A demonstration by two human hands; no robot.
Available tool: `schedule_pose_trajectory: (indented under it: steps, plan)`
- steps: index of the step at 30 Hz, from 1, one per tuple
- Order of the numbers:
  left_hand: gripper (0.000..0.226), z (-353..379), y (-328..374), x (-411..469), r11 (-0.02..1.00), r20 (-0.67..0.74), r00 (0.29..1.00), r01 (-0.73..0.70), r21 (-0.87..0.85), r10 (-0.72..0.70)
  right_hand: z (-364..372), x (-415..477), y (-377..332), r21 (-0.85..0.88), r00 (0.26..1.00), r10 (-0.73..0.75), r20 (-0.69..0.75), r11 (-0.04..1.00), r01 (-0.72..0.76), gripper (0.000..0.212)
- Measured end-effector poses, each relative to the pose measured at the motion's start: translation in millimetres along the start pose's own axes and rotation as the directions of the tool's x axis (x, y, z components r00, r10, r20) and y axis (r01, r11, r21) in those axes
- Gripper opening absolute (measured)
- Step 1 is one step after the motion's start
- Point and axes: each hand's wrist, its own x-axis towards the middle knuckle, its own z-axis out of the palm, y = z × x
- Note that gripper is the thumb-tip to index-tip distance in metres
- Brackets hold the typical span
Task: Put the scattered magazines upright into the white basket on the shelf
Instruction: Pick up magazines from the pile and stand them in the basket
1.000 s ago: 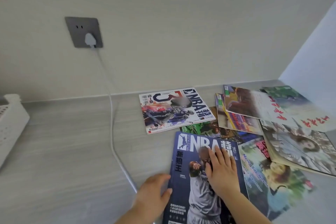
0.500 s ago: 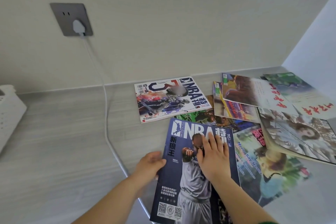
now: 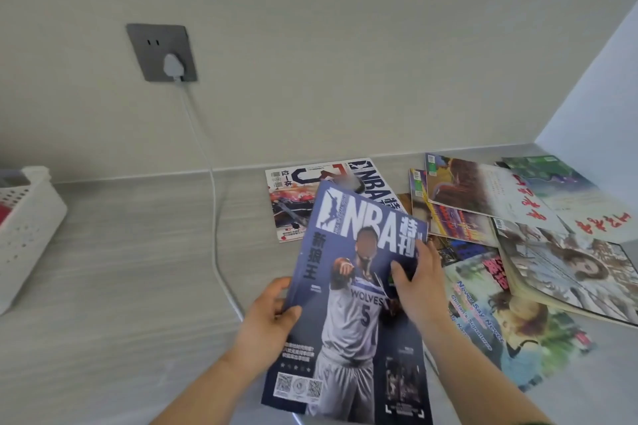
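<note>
A blue NBA magazine (image 3: 352,290) with a basketball player on its cover is lifted off the shelf, tilted toward me. My left hand (image 3: 272,314) grips its left edge, thumb on the cover. My right hand (image 3: 414,283) holds its right edge, thumb on the cover and fingers behind. Several other magazines lie scattered flat to the right, among them a white NBA magazine (image 3: 297,203) behind the lifted one. The white basket (image 3: 24,234) stands at the far left edge, only partly in view.
A grey wall socket (image 3: 160,51) holds a white plug, and its white cable (image 3: 215,217) runs down across the grey shelf (image 3: 138,269) between basket and magazines. A side wall closes the shelf at the right.
The blue NBA magazine lay flat under my right palm; now both hands grip its edges and it has risen off the shelf. The view shifted, bringing more of the basket in.
</note>
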Motion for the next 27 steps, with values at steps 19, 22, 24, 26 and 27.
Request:
schedule_pose_trajectory:
  steps: [19, 22, 24, 26, 27]
  plan:
    - [0.045, -241, 15, -63, 0.939, -0.564, 0.784, -0.342, -0.041, 0.261, 77, -31, -285, 0.493, 0.889, -0.381, 0.255, 0.842, 0.22, 0.018]
    - [0.047, -293, 15, -76, 0.927, -0.641, 0.705, -0.373, 0.026, 0.302, 108, -46, -337, 0.536, 0.838, -0.482, 0.257, 0.792, 0.291, 0.021]
    - [0.048, -325, 15, -83, 0.922, -0.693, 0.647, -0.381, 0.066, 0.317, 127, -56, -367, 0.558, 0.82, -0.519, 0.243, 0.766, 0.32, 0.019]
    - [0.046, -350, 15, -87, 0.917, -0.743, 0.593, -0.394, 0.069, 0.311, 144, -64, -394, 0.576, 0.81, -0.54, 0.229, 0.746, 0.334, 0.017]
    - [0.046, -360, 16, -89, 0.914, -0.767, 0.566, -0.4, 0.064, 0.302, 151, -68, -407, 0.579, 0.806, -0.547, 0.225, 0.741, 0.341, 0.017]
